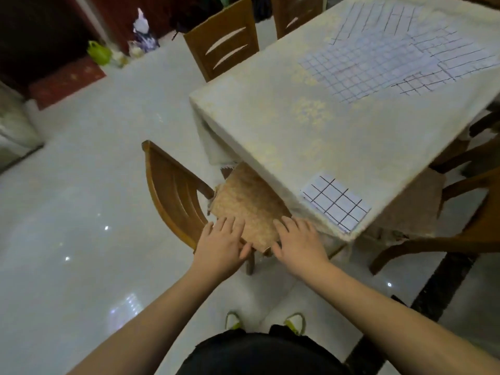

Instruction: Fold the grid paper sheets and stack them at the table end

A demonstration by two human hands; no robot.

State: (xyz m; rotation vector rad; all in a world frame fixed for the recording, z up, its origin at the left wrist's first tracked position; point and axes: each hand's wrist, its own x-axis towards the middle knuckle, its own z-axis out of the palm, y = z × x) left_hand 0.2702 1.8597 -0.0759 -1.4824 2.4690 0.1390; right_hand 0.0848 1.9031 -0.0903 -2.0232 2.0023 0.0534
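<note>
A: Where are the hands?
B: Lower centre of the frame. The left hand [220,246] and the right hand [299,243] are both spread flat with fingers straight, grasping nothing, over the cushioned seat of a wooden chair [173,190].
A: And the paper?
B: A folded grid paper stack [335,203] lies at the near corner of the table [270,117]. Unfolded grid sheets [392,55] overlap at the upper right, well apart.
</note>
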